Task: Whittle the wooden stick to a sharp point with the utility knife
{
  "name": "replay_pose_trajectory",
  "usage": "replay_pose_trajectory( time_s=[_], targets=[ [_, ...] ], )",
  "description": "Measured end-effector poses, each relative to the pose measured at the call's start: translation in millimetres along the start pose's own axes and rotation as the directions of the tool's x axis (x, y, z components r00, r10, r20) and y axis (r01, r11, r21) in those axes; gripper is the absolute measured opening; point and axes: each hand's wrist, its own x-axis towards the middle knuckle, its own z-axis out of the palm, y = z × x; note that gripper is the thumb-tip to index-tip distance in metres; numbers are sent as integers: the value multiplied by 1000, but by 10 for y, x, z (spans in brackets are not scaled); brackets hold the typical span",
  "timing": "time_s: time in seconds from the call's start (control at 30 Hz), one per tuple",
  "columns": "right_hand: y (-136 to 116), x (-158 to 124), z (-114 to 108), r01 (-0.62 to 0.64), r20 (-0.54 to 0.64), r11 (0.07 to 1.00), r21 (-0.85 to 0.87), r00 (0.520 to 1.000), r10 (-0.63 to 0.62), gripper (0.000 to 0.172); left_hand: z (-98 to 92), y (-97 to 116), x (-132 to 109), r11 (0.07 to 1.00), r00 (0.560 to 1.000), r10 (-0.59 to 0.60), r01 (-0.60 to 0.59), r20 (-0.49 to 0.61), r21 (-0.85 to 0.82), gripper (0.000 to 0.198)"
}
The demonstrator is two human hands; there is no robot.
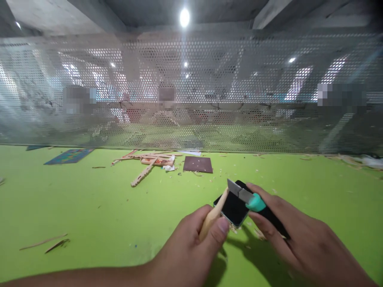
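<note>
My left hand (203,235) is closed around a pale wooden stick (213,213), whose narrowed end points up and away from me. In my right hand (299,231) is a utility knife (256,202) with a teal and black handle. Its grey blade (236,190) reaches left, the tip beside the narrow end of the stick; whether they touch I cannot tell. Below both lies a black phone-like slab (236,209) on the green table (104,215), partly covered by the stick, the knife and my fingers. Wood shavings (259,234) are scattered under my hands.
A brown square sheet (198,164) lies ahead, with a notched wooden strip (144,173) and thin sticks to its left. A patterned card (69,156) is at the far left. Wood slivers (56,246) lie front left. A perforated metal screen (191,91) borders the table's back edge.
</note>
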Motion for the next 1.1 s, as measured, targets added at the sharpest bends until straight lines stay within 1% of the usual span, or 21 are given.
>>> replay_pose_trajectory(
  time_s=[0.1,0.2,0.27,0.4,0.47,0.6,0.67,0.77,0.9,1.1],
  targets=[
    [30,5,36,42,39,998,55,998,-45,45,1,3,-3,999,999,-13,15,41,-44,50],
    [31,-11,60,49,87,991,123,994,-60,42,-10,40,-3,1000,998,-17,18,59,-21,51],
    [24,-15,61,56,118,983,176,990,-78,41,-21,81,-9,1000,997,13,-14,75,14,50],
    [2,-15,41,93,178,956,279,973,-146,42,-41,134,-25,989,981,103,-119,163,92,48],
    [-23,-11,17,98,217,946,310,961,-170,43,-47,123,-29,976,981,118,-143,156,166,48],
    [-102,31,-57,125,278,932,340,934,-227,42,-42,57,-35,926,985,147,-169,91,338,44],
    [-147,60,-90,150,272,931,332,930,-247,43,-38,27,-39,906,985,157,-173,72,387,42],
    [-207,71,-109,190,219,947,259,943,-249,44,-39,-2,-41,888,986,160,-165,47,429,40],
    [-265,9,-86,225,163,959,171,954,-253,40,-48,-15,-32,871,982,181,-186,55,455,37],
    [-266,-98,-6,182,128,977,116,972,-196,41,-56,-13,-14,870,983,174,-182,59,457,37]
  ],
)
